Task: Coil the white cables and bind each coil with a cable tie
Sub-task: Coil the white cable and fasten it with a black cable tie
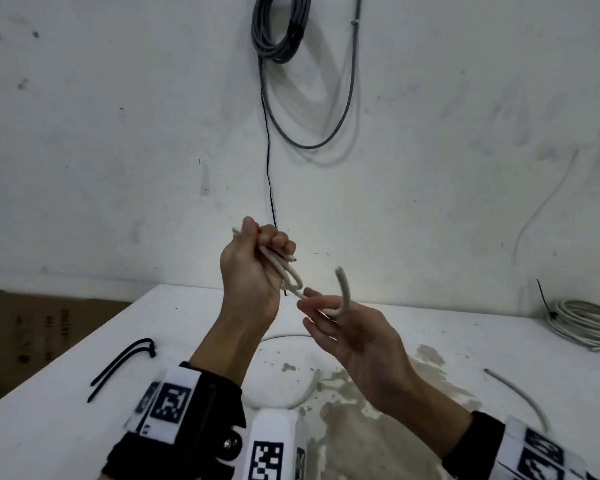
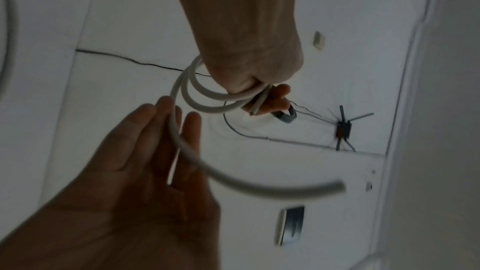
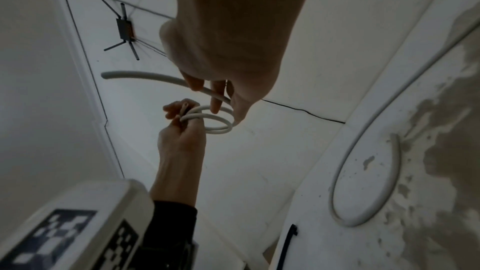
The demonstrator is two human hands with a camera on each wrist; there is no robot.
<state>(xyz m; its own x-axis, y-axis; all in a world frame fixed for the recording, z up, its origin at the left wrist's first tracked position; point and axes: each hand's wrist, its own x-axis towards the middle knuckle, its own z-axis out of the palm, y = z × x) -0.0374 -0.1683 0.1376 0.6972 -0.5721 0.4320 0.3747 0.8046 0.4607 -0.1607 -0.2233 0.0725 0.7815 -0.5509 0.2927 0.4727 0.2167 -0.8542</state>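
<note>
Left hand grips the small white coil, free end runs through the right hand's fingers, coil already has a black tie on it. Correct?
The coil in the left hand has no tie on it; the left wrist view shows bare white loops. Loose black ties lie on the table. Otherwise right: left hand grips the coil, free end runs through the fingers of the right hand.

Head view: taken from above and behind, tilted forward and down over the table (image 1: 66, 410) toward the wall (image 1: 118, 133). Left wrist view: set close, aimed along the left hand (image 2: 246, 48). Right wrist view: set close, aimed along the right hand (image 3: 228, 38). The cable coil (image 1: 291, 278) is shared by all three.
</note>
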